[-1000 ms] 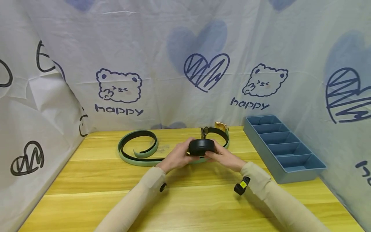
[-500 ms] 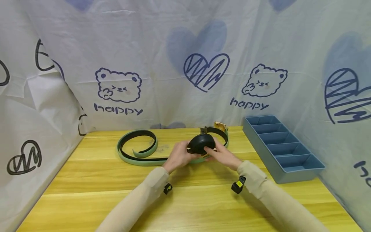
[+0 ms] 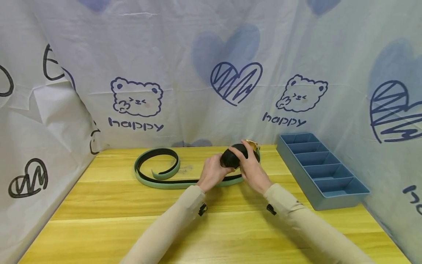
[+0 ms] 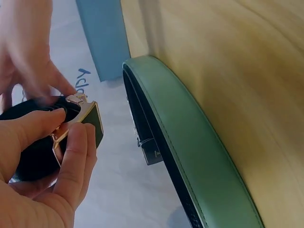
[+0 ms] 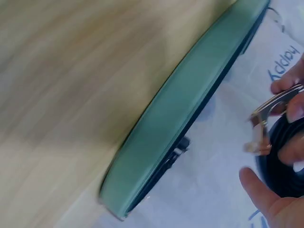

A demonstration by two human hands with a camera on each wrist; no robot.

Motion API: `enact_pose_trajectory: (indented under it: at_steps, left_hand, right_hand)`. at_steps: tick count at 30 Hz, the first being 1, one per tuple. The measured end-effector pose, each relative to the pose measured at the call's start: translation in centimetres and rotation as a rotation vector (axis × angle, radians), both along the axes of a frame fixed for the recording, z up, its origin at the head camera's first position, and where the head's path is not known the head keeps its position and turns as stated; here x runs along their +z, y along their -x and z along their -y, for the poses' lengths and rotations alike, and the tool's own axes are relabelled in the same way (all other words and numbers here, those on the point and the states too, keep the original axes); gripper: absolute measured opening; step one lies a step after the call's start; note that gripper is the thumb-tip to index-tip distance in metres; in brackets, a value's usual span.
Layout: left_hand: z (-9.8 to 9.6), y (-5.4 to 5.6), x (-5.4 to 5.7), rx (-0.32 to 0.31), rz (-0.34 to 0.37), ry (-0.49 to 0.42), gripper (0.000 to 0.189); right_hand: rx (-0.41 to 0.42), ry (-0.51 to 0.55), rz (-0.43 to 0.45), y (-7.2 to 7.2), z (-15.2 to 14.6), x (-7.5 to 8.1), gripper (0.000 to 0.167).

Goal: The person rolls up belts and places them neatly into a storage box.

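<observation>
A rolled-up black belt (image 3: 230, 158) is held up over the table between both hands. My left hand (image 3: 214, 171) grips its left side; in the left wrist view its thumb and fingers pinch the gold buckle (image 4: 78, 121) at the roll's edge. From the right, my right hand (image 3: 253, 172) reaches over the roll with fingers spread across its top; in the right wrist view one digit stands off the coil (image 5: 275, 175). Just behind and below the hands, a green belt (image 3: 171, 184) stands on edge on the table, curled at its left end, its gold buckle (image 3: 252, 143) partly hidden.
A blue-grey divided tray (image 3: 324, 168) with several compartments stands at the right of the wooden table (image 3: 211, 234). A white printed cloth (image 3: 184, 66) hangs along the back and both sides.
The rolled black belt has tipped and moved slightly right and back. My right hand has shifted from its right side to over its top; my left hand has followed rightward.
</observation>
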State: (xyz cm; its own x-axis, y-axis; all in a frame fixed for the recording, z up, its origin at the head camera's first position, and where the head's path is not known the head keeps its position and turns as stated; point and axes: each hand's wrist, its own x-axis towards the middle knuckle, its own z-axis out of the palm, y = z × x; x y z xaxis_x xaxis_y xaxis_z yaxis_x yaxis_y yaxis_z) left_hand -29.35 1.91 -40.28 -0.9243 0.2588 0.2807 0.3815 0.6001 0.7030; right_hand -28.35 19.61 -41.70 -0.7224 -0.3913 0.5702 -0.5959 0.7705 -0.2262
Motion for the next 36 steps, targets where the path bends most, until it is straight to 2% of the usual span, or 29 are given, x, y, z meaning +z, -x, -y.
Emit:
enact_pose_trajectory:
  at_steps: [3, 6, 12, 16, 20, 25, 28, 30, 32, 36]
  left_hand:
    - [0.0, 0.2, 0.1, 0.01, 0.028, -0.034, 0.029]
    - [-0.2, 0.2, 0.1, 0.003, 0.034, -0.05, 0.028]
    - [-1.0, 0.0, 0.4, -0.025, -0.042, 0.006, 0.021]
    - [-1.6, 0.0, 0.7, -0.021, -0.092, 0.052, 0.017]
    - [-2.3, 0.0, 1.0, -0.045, -0.108, 0.049, 0.018]
    - [-3.4, 0.0, 1.2, -0.121, -0.087, 0.036, 0.022]
    - [-4.0, 0.1, 1.1, -0.17, -0.08, 0.057, 0.026]
    - [-4.5, 0.3, 0.9, -0.201, -0.102, 0.102, 0.028]
    - [-4.8, 0.4, 0.7, -0.232, -0.147, 0.184, 0.031]
    - [-5.5, 0.8, 0.4, -0.274, -0.29, 0.385, 0.037]
  right_hand:
    - [0.051, -0.116, -0.053, 0.1, -0.5, -0.2, 0.09]
    - [0.066, -0.202, -0.138, 0.3, -0.7, -0.4, 0.094]
    - [-0.017, -0.255, -0.36, 0.8, -0.2, -0.6, 0.087]
    - [-0.09, -0.269, -0.421, 0.8, -0.1, -0.4, 0.078]
    - [-0.144, -0.25, -0.37, 0.8, -0.5, 0.0, 0.076]
    - [-0.171, -0.165, -0.264, 0.6, -1.8, 0.5, 0.073]
    - [-0.184, -0.139, -0.233, 0.5, -2.8, 0.5, 0.069]
    - [-0.193, -0.138, -0.214, 0.5, -3.5, 0.5, 0.068]
    - [-0.205, -0.141, -0.186, 0.4, -4.1, 0.5, 0.068]
    - [-0.247, -0.147, -0.094, -0.1, -5.3, 0.6, 0.069]
